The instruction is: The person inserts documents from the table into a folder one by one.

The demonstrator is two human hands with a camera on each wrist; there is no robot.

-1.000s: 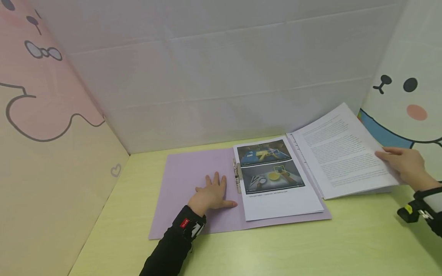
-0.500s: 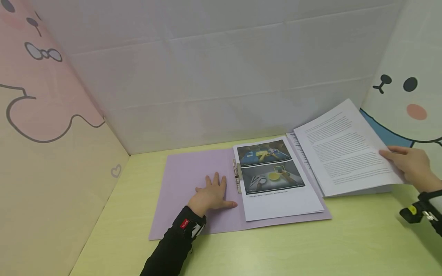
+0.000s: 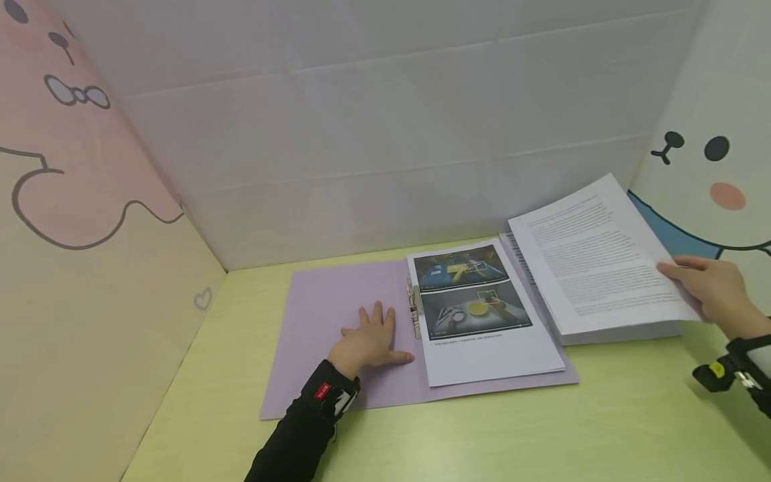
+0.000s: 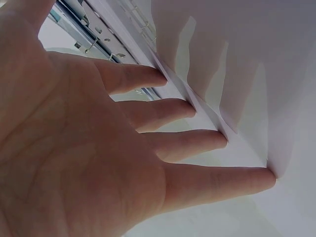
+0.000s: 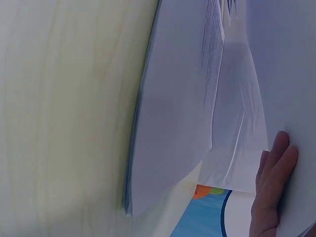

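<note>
A lilac folder (image 3: 337, 294) lies spread on the table with a metal clip (image 3: 413, 308) near its fold. Loose printed pages (image 3: 488, 361) with two photos rest on its right half. My left hand (image 3: 367, 343) presses flat on the bare left cover, fingers spread. On the right, my right hand (image 3: 717, 291) pinches the right edge of a text-printed sheet (image 3: 596, 268), thumb on top. Fingers (image 5: 279, 173) show against its underside in the right wrist view. Below it lies a thick paper stack (image 5: 173, 118), and a gap shows between sheet and stack.
The pale yellow-green table (image 3: 482, 442) runs along the front. A white wall panel (image 3: 385, 147) stands right behind the folder and the papers. Cartoon-printed panels stand at the left (image 3: 108, 268) and right (image 3: 693, 194).
The lifted sheet first moved up and right with my right hand, then shifted slightly back left, dipping over the stack's front edge. My left hand and the folder have stayed in place.
</note>
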